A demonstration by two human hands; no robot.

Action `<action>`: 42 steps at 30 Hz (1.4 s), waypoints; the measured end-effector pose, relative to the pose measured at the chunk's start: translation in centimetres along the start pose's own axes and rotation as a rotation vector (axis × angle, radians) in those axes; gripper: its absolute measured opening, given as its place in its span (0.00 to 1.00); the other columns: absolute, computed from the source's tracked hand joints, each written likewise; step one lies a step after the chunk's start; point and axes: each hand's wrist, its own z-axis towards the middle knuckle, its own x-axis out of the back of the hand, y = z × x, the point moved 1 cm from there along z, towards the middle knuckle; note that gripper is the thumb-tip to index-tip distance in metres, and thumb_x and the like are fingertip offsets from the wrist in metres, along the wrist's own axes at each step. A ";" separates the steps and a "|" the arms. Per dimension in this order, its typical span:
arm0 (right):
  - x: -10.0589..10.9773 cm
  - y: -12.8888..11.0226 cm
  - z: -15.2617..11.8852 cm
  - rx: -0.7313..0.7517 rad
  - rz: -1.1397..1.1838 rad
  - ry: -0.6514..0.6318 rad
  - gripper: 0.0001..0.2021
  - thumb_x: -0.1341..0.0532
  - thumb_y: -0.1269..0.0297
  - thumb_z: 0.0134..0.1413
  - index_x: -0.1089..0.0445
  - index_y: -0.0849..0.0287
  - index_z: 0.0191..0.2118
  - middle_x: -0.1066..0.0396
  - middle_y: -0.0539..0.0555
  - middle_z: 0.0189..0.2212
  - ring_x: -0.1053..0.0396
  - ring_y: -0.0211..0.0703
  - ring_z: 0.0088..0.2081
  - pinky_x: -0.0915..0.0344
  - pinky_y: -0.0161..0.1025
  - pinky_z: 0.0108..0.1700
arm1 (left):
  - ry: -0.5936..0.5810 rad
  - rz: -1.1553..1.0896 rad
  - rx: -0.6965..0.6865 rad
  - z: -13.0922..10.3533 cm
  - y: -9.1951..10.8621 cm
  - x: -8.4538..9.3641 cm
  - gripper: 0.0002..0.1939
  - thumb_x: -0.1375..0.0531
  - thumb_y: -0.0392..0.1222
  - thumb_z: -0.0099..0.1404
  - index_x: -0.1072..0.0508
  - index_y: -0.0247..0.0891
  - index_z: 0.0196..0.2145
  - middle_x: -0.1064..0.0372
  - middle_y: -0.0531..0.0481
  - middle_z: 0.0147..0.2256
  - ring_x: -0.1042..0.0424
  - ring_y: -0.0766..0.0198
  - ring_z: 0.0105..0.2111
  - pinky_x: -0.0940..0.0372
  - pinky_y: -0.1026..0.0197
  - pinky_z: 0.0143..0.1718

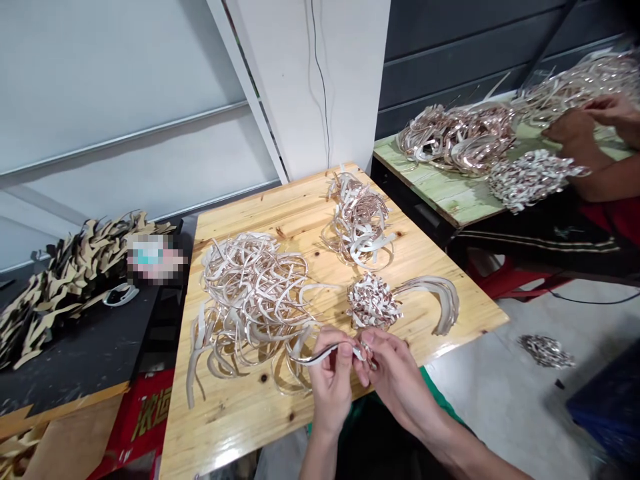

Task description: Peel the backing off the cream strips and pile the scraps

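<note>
bright, even light | soft shadows | edges warped, corners blurred

The left hand [331, 381] is pinching a curved pale strip [320, 355] between thumb and fingers while the right hand [395, 373] is gripping a small piece [361, 351] at the strip's end, both hovering over the near edge of the wooden counter [300, 207]. A large tangle of pale strips [250, 293] is lying just left of the hands, a small heap of cut pieces [373, 301] and a bundle of curved strips [437, 297] just beyond them, and a looser pile of shiny strips [357, 220] farther back. At a green counter [440, 187] to the right, another person's hands [580, 130] are working among more shiny strip piles [457, 137].
</note>
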 end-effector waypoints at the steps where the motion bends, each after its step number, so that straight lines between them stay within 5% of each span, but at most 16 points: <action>1: -0.1 0.5 -0.3 -0.047 -0.006 -0.022 0.18 0.26 0.54 0.59 0.29 0.57 0.26 0.36 0.46 0.23 0.39 0.35 0.24 0.38 0.30 0.25 | 0.034 0.007 -0.004 0.1 0.0 0.2 0.10 0.39 0.49 0.78 0.28 0.42 0.39 0.31 0.54 0.33 0.33 0.69 0.22 0.36 0.67 0.21; 7: 0.3 3.1 -2.3 -0.319 -0.115 -0.225 0.20 0.26 0.50 0.56 0.26 0.60 0.25 0.28 0.54 0.25 0.33 0.41 0.25 0.34 0.36 0.26 | 0.275 0.080 -0.104 3.0 1.6 4.5 0.17 0.37 0.58 0.74 0.30 0.44 0.35 0.35 0.56 0.32 0.34 0.65 0.31 0.34 0.62 0.36; 10: 1.7 1.3 -2.4 -0.021 -0.395 -0.225 0.19 0.32 0.48 0.65 0.23 0.57 0.28 0.26 0.57 0.39 0.27 0.48 0.40 0.31 0.40 0.41 | 0.233 0.197 -0.056 4.0 2.6 7.5 0.18 0.33 0.55 0.72 0.26 0.41 0.31 0.32 0.54 0.30 0.33 0.64 0.32 0.36 0.63 0.37; 13: 3.4 -1.7 -1.5 0.423 -0.883 -0.104 0.16 0.41 0.53 0.75 0.21 0.52 0.38 0.28 0.58 0.46 0.29 0.54 0.51 0.35 0.45 0.53 | 0.115 0.322 0.088 4.4 2.2 9.3 0.20 0.31 0.56 0.69 0.24 0.38 0.28 0.31 0.53 0.26 0.33 0.64 0.28 0.38 0.63 0.31; 15: 4.3 -3.2 -0.4 0.525 -1.108 -0.003 0.15 0.44 0.56 0.77 0.23 0.51 0.40 0.29 0.58 0.45 0.29 0.55 0.50 0.35 0.46 0.51 | 0.048 0.389 0.192 4.5 1.1 9.8 0.23 0.31 0.58 0.68 0.24 0.37 0.26 0.32 0.54 0.22 0.36 0.65 0.22 0.42 0.63 0.25; 20: 6.0 -4.2 1.9 0.450 -1.385 0.165 0.15 0.41 0.51 0.74 0.32 0.52 0.35 0.30 0.53 0.36 0.30 0.50 0.35 0.39 0.44 0.40 | -0.058 0.503 0.338 4.7 -0.9 10.4 0.30 0.37 0.69 0.67 0.22 0.37 0.26 0.34 0.54 0.19 0.40 0.66 0.17 0.46 0.64 0.21; 25: 7.6 -4.3 2.7 0.339 -1.488 0.298 0.25 0.37 0.44 0.69 0.41 0.51 0.25 0.33 0.51 0.25 0.36 0.49 0.28 0.48 0.42 0.34 | -0.126 0.588 0.391 5.0 -0.1 11.4 0.34 0.39 0.73 0.66 0.23 0.37 0.23 0.34 0.52 0.18 0.39 0.64 0.18 0.46 0.63 0.21; 31: 7.2 -3.9 4.7 0.267 -1.509 0.283 0.27 0.38 0.42 0.68 0.40 0.52 0.22 0.32 0.52 0.22 0.35 0.47 0.26 0.52 0.41 0.31 | -0.197 0.692 0.390 4.4 1.0 10.0 0.36 0.42 0.75 0.67 0.23 0.39 0.24 0.31 0.50 0.19 0.36 0.60 0.21 0.42 0.61 0.25; 36: 9.1 -7.1 2.2 0.257 -1.488 0.182 0.25 0.34 0.37 0.62 0.29 0.53 0.26 0.25 0.50 0.24 0.29 0.46 0.27 0.41 0.39 0.30 | -0.246 0.602 0.441 2.8 3.7 7.5 0.34 0.42 0.73 0.70 0.22 0.39 0.25 0.33 0.52 0.20 0.39 0.63 0.21 0.46 0.63 0.24; 42: 16.4 -12.8 0.1 0.298 -1.570 0.717 0.20 0.44 0.42 0.70 0.34 0.53 0.34 0.25 0.57 0.26 0.29 0.52 0.27 0.44 0.43 0.31 | -0.256 0.477 0.542 2.5 5.8 4.7 0.36 0.40 0.76 0.66 0.23 0.38 0.22 0.37 0.52 0.19 0.45 0.65 0.20 0.49 0.63 0.23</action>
